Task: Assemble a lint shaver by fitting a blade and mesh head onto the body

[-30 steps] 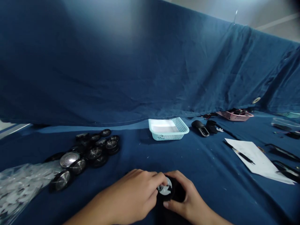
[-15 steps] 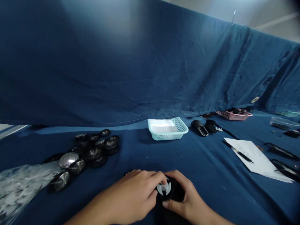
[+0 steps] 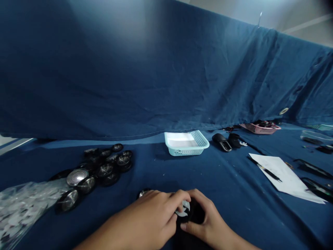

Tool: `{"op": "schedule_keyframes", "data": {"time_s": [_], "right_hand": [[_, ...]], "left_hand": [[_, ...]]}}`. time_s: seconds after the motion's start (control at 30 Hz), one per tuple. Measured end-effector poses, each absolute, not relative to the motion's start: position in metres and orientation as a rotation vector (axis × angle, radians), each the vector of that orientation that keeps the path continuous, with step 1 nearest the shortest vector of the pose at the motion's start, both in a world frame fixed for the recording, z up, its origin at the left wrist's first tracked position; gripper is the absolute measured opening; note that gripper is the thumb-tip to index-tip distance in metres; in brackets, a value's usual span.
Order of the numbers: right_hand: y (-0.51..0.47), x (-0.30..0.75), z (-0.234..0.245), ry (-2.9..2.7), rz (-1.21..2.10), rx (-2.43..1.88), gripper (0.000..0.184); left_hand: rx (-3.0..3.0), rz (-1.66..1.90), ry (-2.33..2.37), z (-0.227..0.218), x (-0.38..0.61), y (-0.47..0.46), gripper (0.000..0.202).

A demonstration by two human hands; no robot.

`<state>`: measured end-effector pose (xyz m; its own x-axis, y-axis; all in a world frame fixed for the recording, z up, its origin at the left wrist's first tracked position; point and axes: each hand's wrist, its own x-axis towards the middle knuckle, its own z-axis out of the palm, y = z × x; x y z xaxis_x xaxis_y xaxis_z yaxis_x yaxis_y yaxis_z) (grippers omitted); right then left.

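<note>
At the front of the table my right hand (image 3: 212, 220) is wrapped round a black round part (image 3: 198, 213), thumb on the near side and fingers on the far side. A white plastic disc with cut-outs (image 3: 185, 209) lies in the top of that part. My left hand (image 3: 152, 217) reaches over from the left, its bent fingers closed on the white disc and partly covering it. Just behind the left hand another black round piece with a shiny inside (image 3: 144, 192) shows in part.
At left lie a pile of black round reflector-like pieces (image 3: 105, 170) and a clear plastic bag of white parts (image 3: 23, 211). A light-blue basket (image 3: 187, 151) stands mid-table, and a black device (image 3: 221, 141) lies beside it. Paper (image 3: 283, 175) lies at right, before a pink basket (image 3: 262, 130).
My left hand has shifted slightly right, its fingers now further over the white disc. More of the round piece behind that hand shows. My right hand keeps its hold.
</note>
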<state>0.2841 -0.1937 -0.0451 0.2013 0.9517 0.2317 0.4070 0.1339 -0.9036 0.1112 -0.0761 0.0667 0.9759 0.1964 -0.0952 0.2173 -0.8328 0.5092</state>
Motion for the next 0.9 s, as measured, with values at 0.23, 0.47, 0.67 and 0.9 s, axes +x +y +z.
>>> {"op": "schedule_keyframes", "data": {"time_s": [0.23,0.47,0.67,0.9], "right_hand": [[-0.1935,0.2846,-0.0481,-1.382,0.671,-1.462,0.05],[-0.1934,0.2847,-0.047,-1.37,0.676,-1.466,0.051],[-0.1931,0.2845,-0.049,-1.365,0.671,-1.482,0.051],[-0.1931,0.2842,-0.0452,-1.387,0.681,-1.468,0.051]], "left_hand": [[2.649,-0.03,0.318,0.07,0.1069,-0.0748,0.039],[2.709,-0.05,0.307,0.0682,0.1052,-0.0735,0.037],[2.746,-0.095,0.329,0.0653,0.108,-0.0715,0.038],[2.674,-0.098,0.293,0.0606,0.1115,-0.0761,0.037]]}}
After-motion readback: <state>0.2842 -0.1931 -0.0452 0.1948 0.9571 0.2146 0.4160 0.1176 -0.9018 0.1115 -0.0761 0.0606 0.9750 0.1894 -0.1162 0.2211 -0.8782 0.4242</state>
